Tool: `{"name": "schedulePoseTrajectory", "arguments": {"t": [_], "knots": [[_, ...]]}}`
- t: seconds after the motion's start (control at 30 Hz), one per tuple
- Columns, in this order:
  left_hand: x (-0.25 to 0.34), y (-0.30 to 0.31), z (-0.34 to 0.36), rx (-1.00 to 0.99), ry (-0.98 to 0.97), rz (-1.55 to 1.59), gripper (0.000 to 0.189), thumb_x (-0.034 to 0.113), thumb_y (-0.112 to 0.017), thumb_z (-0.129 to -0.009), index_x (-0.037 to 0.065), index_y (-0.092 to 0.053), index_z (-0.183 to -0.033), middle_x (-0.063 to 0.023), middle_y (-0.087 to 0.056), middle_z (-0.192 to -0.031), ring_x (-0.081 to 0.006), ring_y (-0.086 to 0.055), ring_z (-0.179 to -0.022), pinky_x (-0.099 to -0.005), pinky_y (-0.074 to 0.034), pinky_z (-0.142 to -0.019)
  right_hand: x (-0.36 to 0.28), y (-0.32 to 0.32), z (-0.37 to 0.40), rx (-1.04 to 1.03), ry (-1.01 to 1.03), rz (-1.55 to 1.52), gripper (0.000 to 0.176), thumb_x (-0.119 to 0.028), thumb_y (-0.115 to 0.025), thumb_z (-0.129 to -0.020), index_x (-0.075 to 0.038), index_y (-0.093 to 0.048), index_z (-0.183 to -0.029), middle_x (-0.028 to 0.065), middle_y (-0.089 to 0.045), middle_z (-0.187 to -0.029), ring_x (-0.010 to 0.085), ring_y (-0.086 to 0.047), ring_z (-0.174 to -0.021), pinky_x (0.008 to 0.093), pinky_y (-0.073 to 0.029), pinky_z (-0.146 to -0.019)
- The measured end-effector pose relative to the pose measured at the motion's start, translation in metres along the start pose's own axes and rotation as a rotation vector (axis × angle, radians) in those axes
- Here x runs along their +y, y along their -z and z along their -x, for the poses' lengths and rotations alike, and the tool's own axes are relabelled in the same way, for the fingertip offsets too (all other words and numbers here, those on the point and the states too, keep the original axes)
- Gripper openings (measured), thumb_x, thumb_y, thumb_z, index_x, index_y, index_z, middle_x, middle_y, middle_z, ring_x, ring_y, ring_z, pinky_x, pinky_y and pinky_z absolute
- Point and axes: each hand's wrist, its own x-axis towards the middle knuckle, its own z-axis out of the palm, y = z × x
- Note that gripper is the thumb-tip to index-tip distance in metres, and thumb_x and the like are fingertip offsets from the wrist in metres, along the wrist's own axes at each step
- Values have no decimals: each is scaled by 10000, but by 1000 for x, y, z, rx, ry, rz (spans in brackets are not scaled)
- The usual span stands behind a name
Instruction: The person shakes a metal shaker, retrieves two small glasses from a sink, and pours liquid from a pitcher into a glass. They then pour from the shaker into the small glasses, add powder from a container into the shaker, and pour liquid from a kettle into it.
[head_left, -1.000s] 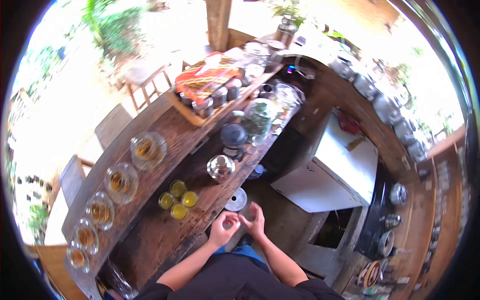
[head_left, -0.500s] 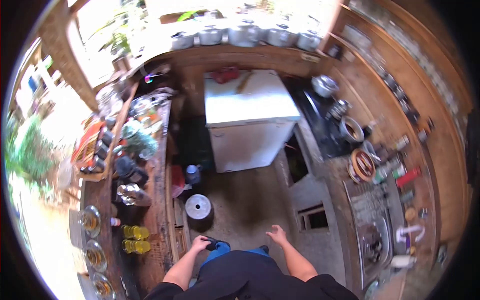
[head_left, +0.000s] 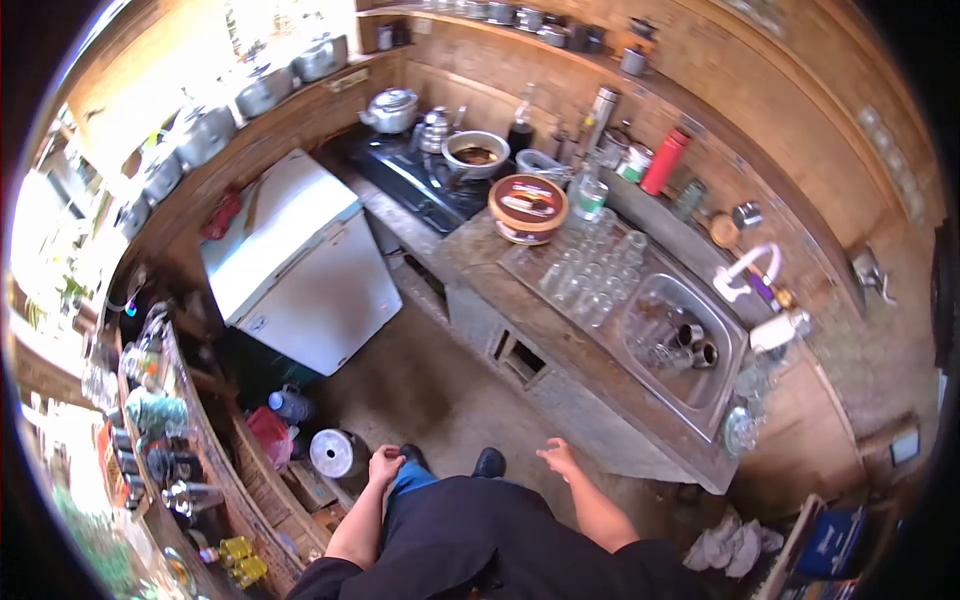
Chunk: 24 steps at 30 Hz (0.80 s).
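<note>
My left hand [head_left: 386, 465] hangs low at my left side, fingers loosely bent, with nothing visible in it. Nearest to it is a round metal canister [head_left: 333, 454] with a hole in its top, standing on the floor. On the other side, my right hand [head_left: 560, 457] is held out over the floor, its fingers apart and bare. A concrete counter [head_left: 600, 400] lies ahead and to the right of it. Neither hand touches anything that I can see.
A steel sink [head_left: 640, 340] holds metal cups, with upturned glasses [head_left: 590, 275] beside it. A brown round tub [head_left: 528, 208] and a black stove [head_left: 400, 180] with pots stand further back. A white chest freezer [head_left: 310, 270] is ahead left. Yellow bottles [head_left: 240, 560] sit on the left bench.
My view has swung to the right, so the sink counter is nearer the middle and the freezer has shifted left. Both hands stay low and apart at my sides.
</note>
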Motion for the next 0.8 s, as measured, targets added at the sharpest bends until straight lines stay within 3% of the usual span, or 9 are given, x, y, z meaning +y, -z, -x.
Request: {"name": "schedulePoseTrajectory", "arguments": {"t": [0.1,0.17,0.3,0.4,0.47,0.57,0.63,0.8], "knots": [[71,-25,-32,-51,-219,20,339,162,-816,-828,61,-730,-1141,-109,-778,-1019,-203,-746,-954,-350,-582,-881,-30,48,29,8,-11,-298,549,-306,-875,-809,-75,-659,-1257,106,-738,-1080,214,-713,-936,371,-587,-810],[142,-34,-43,-92,-373,-11,320,161,-808,-839,50,-723,-1127,-97,-774,-997,-184,-744,-928,-339,-581,-868,-60,79,44,33,87,-532,371,-230,-830,-881,-62,-687,-1180,75,-742,-1000,127,-702,-855,314,-583,-704],[274,-54,-68,-216,-600,44,287,148,-794,-852,44,-715,-1107,-76,-765,-980,-151,-736,-909,-317,-577,-840,-127,142,55,202,250,-587,241,-175,-788,-920,-72,-701,-1119,19,-724,-920,111,-704,-816,275,-591,-683],[380,-62,-84,-268,-809,43,294,166,-790,-858,39,-706,-1110,-88,-761,-999,-188,-744,-904,-326,-578,-822,-165,192,43,404,436,-450,229,-166,-793,-917,-64,-705,-1102,17,-730,-927,102,-701,-790,255,-576,-676],[446,-71,-102,-279,-958,5,317,190,-791,-857,38,-697,-1119,-98,-757,-1018,-227,-747,-908,-344,-579,-818,-192,226,31,570,514,-360,269,-197,-817,-894,-41,-709,-1085,64,-753,-918,121,-711,-764,289,-573,-643],[549,-81,-116,-298,-1199,-35,403,220,-793,-849,47,-664,-1190,-103,-745,-1053,-260,-736,-929,-381,-578,-828,-237,278,4,720,629,-208,345,-204,-836,-858,-44,-693,-1129,96,-743,-1020,179,-724,-823,328,-580,-695],[608,-91,-129,-339,-1240,-176,485,251,-794,-847,60,-627,-1260,-127,-709,-1143,-283,-695,-1053,-417,-552,-911,-260,306,-28,800,680,-25,493,-207,-856,-810,-72,-643,-1233,133,-698,-1174,242,-721,-951,355,-584,-804],[694,-145,-165,-201,-1441,-336,647,310,-802,-838,109,-538,-1393,-155,-601,-1311,-350,-616,-1189,-453,-508,-1009,-337,352,-92,886,646,110,722,-254,-873,-776,-138,-529,-1400,172,-634,-1297,353,-658,-1148,442,-552,-939]]}}
